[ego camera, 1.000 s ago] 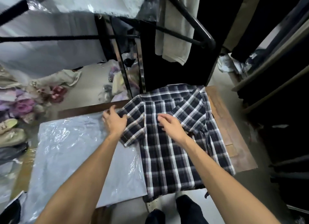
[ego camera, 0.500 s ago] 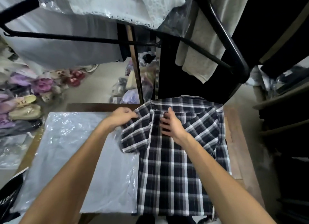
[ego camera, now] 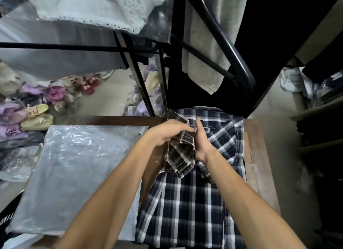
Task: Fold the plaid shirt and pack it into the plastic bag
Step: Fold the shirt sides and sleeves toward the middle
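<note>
Shirt: the shirt (ego camera: 187, 208) lies flat on the table (ego camera: 259, 155), collar toward 12 o'clock, so we can fold it lengthwise; its right side is already turned in.
Sleeve: the sleeve (ego camera: 182, 155) is lifted and doubled over the chest, we judge to narrow the shirt to the bag's width.
Left hand: our left hand (ego camera: 167, 133) curls its fingers round the sleeve's upper edge at 12 o'clock, carrying it inward.
Right hand: our right hand (ego camera: 202, 142) grips the same fold from 3 o'clock, thumb up, steadying it.
Bag: the bag (ego camera: 74, 174) lies flat at 9 o'clock of the shirt, just beside it, ready for packing; not yet used.
</note>
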